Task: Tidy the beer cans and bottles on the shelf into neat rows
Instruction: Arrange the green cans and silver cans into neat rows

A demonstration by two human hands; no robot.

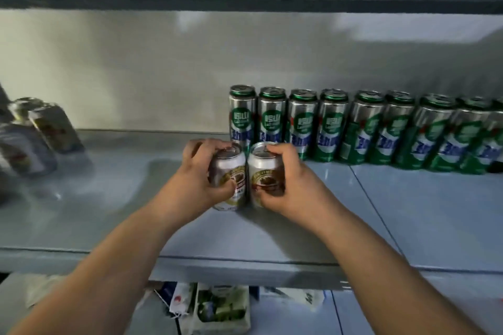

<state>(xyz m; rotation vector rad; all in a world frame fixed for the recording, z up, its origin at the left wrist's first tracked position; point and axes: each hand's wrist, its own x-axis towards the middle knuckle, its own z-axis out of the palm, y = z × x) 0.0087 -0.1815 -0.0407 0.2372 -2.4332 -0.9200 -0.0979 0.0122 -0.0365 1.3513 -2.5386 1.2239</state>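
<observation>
Our left hand (200, 174) grips a short silver can with a gold label, the left can (231, 168). Its fingers (202, 144) curl over the can's rim and far side, and the thumb presses the label in front.

Our right hand (290, 182) holds a matching right can (261, 167) the same way: fingers (279, 148) hooked over the top, thumb low on the label.

Both cans are upright, side by side, touching or nearly so. They sit mid-shelf, just in front of the left end of the back row. We cannot tell whether their bases rest on the shelf (109, 198) or hang just above it.

Back row: tall green cans (332, 128), silver upper bodies and green tops, shoulder to shoulder along the rear wall from centre to the right edge. The nearer ones are sharp, those to the right smeared.

Far left: a few blurred cans (51, 130), pale with yellow-red print, seemingly tilted. We cannot count them.

Overhead: the dark edge of an upper shelf (245, 3).

Below the front lip: assorted packets (220, 307) on a lower level, print unreadable.
</observation>
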